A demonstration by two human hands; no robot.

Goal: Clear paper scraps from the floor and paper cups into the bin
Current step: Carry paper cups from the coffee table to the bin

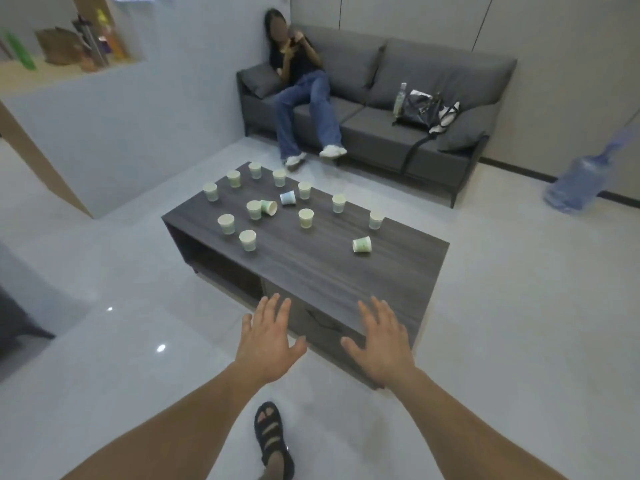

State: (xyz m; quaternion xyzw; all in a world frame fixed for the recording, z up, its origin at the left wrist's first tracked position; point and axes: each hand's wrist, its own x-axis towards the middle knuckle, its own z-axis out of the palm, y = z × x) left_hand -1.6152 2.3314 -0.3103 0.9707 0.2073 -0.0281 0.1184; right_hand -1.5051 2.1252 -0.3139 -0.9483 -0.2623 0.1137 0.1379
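Several small paper cups stand on a dark wooden coffee table (322,271). Most are upright, such as one near the left edge (247,240). Three lie on their sides: one at the right (362,244), one green-printed (269,207), one blue-printed (287,198). My left hand (268,341) and my right hand (381,344) hover side by side over the table's near end, palms down, fingers spread, holding nothing. No bin and no paper scraps show on the floor.
A person sits on a grey sofa (433,77) behind the table, feet near its far end. A handbag (420,109) and a bottle lie on the sofa. A blue water jug (576,183) stands at the right wall. My sandalled foot (272,441) is on the pale tiled floor.
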